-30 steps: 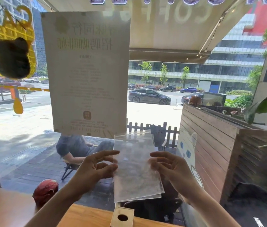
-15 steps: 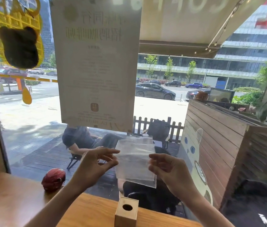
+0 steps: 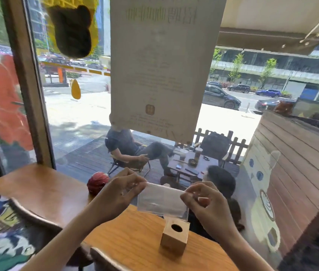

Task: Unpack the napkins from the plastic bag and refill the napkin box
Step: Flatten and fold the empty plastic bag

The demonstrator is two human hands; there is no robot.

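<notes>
I hold a clear plastic bag stretched flat between both hands, above the wooden counter. My left hand pinches its left edge and my right hand pinches its right edge. The bag looks see-through; I cannot tell whether napkins are inside. Just below its lower right corner stands a small wooden napkin box, a cube with a round hole in its top, on the wooden counter.
A red ball-shaped object sits at the counter's back edge by the window glass. A chair back and a printed cushion are at lower left. A paper notice hangs on the window. People sit outside.
My view has tilted down and the counter and box now show fully. Both hands have lowered the bag towards the box, and the bag has turned from upright to lying wide between my hands.
</notes>
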